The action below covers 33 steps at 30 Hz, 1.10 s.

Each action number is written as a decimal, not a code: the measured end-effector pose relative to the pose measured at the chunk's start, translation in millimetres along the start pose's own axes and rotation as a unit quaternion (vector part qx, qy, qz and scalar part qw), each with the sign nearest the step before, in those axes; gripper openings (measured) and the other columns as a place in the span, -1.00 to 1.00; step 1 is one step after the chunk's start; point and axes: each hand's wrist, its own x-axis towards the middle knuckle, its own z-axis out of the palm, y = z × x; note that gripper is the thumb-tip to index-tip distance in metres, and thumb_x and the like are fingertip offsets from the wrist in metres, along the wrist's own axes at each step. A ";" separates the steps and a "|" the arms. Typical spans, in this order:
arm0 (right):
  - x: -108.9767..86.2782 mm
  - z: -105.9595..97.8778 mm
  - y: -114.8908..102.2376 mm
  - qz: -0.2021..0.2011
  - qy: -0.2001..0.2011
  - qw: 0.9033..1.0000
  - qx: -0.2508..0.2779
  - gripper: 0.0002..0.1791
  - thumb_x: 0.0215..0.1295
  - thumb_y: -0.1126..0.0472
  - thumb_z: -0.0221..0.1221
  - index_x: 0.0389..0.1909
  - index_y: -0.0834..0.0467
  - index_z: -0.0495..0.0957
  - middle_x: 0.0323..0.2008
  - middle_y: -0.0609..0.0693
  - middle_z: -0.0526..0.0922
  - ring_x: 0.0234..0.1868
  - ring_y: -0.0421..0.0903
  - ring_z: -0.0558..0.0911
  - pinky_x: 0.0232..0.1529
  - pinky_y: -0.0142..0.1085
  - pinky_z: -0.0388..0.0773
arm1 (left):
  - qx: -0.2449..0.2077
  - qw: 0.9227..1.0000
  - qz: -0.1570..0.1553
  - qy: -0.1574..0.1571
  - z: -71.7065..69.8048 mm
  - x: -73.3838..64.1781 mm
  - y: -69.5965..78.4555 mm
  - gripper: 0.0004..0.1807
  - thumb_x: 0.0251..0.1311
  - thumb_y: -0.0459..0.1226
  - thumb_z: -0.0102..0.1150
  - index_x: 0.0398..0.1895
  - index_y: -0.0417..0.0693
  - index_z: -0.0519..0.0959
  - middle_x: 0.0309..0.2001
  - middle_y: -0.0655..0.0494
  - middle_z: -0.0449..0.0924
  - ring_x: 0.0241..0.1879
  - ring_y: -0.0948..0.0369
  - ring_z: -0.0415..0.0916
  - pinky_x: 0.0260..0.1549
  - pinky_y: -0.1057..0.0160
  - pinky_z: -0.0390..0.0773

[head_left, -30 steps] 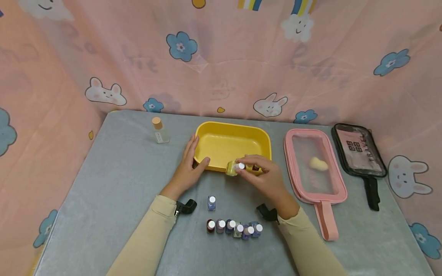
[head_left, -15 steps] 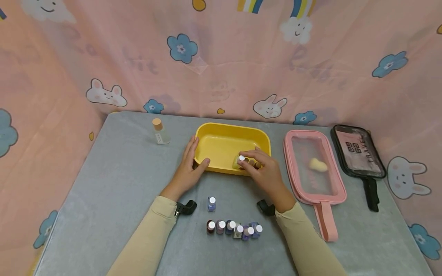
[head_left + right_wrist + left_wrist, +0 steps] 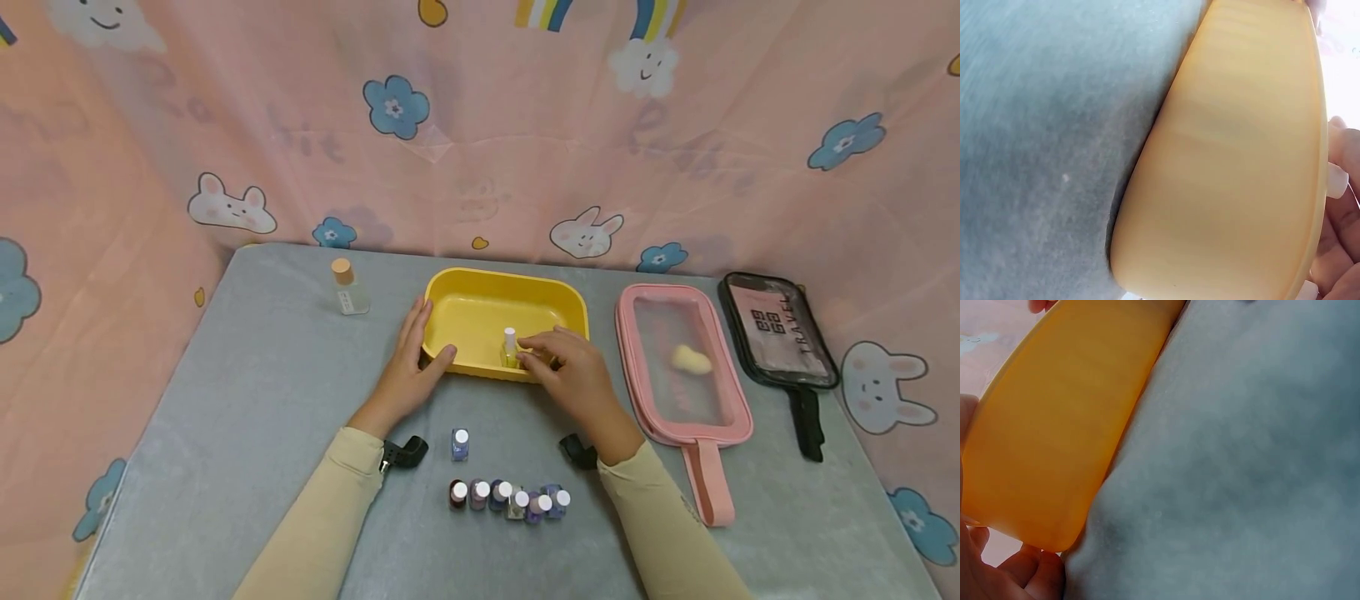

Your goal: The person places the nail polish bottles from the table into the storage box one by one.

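Six small bottles (image 3: 498, 500) line up nearest, a lone blue bottle (image 3: 460, 451) just beyond. The left hand (image 3: 405, 371), thumb and fingers wide apart, touches the yellow tray (image 3: 472, 312); inside stands a yellow bottle (image 3: 509, 356), the right hand (image 3: 573, 375) bent close beside it, though whether its fingers hold anything I can't tell.

Two long, pale khaki sleeves of plain, smooth cloth, left sleeve (image 3: 315, 512) and right sleeve (image 3: 675, 525), fitted fairly close along the forearms, with soft creases gathering near the cuffs. At the left cuff, a narrow black wrist strap (image 3: 387, 452) with a small pale glint, carrying a compact, angular black housing (image 3: 409, 451); a similar dark, blocky black unit (image 3: 578, 452) sits at the right wrist. Left hand (image 3: 407, 367) and right hand (image 3: 576, 377) both bare.
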 end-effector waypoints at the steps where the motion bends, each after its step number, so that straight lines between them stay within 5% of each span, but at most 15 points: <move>1: -0.1 -0.5 -0.7 0.005 -0.002 1.000 0.000 -0.77 0.22 0.34 0.52 -0.11 0.25 0.82 -0.30 -0.01 0.80 -0.41 -0.09 0.53 0.36 0.09 0.47 | 0.000 1.000 0.001 0.000 0.2 -0.1 -0.2 -0.07 0.53 0.03 0.13 0.77 0.10 -0.11 0.74 0.14 -0.32 0.68 0.09 -0.22 0.57 -0.12 -0.06; 11: -1.4 -3.3 -5.2 0.017 0.000 1.000 0.003 -0.75 0.23 0.33 0.52 -0.07 0.25 0.81 -0.28 0.01 0.80 -0.44 -0.06 0.53 0.43 0.07 0.38 | -0.005 1.000 0.002 -0.002 0.0 -1.1 1.5 -0.07 0.53 0.04 0.13 0.77 0.10 -0.11 0.74 0.16 -0.32 0.68 0.10 -0.23 0.57 -0.12 -0.06; 17: -2.3 -13.1 -13.4 0.019 0.011 1.000 0.003 -0.69 0.20 0.34 0.53 -0.03 0.28 0.79 -0.11 0.11 0.82 -0.11 0.08 0.76 0.47 0.03 0.32 | -0.004 1.000 0.001 -0.001 -0.6 -0.7 3.1 -0.07 0.53 0.05 0.12 0.77 0.11 -0.11 0.74 0.12 -0.31 0.68 0.08 -0.23 0.57 -0.15 -0.06; 22: -12.0 -29.3 -25.7 0.028 0.018 0.999 0.040 -0.67 0.18 0.35 0.54 -0.01 0.24 0.80 -0.14 0.03 0.82 -0.16 0.08 0.73 0.44 -0.09 0.38 | -0.006 1.000 0.005 -0.007 1.2 1.0 2.5 -0.07 0.53 0.04 0.11 0.77 0.07 -0.12 0.74 0.07 -0.32 0.68 0.08 -0.25 0.57 -0.15 -0.07; 27: -42.8 -47.3 -33.5 0.038 0.003 0.995 0.087 -0.61 0.13 0.42 0.54 0.00 0.15 0.81 -0.06 -0.04 0.81 0.03 -0.02 0.73 0.27 -0.45 0.46 | -0.006 1.000 0.000 -0.010 1.7 1.2 2.9 -0.07 0.53 0.05 0.11 0.77 0.11 -0.13 0.74 0.09 -0.33 0.68 0.09 -0.25 0.57 -0.13 -0.07; 33: -105.2 -55.8 -36.4 0.036 -0.047 0.982 0.182 -0.46 -0.02 0.57 0.52 0.03 0.16 0.78 -0.03 0.01 0.81 0.05 -0.16 0.72 0.18 -0.45 0.52 | -0.006 1.000 -0.008 -0.009 -0.7 0.1 3.2 -0.06 0.53 0.06 0.12 0.77 0.14 -0.15 0.74 0.13 -0.34 0.68 0.08 -0.24 0.57 -0.14 -0.05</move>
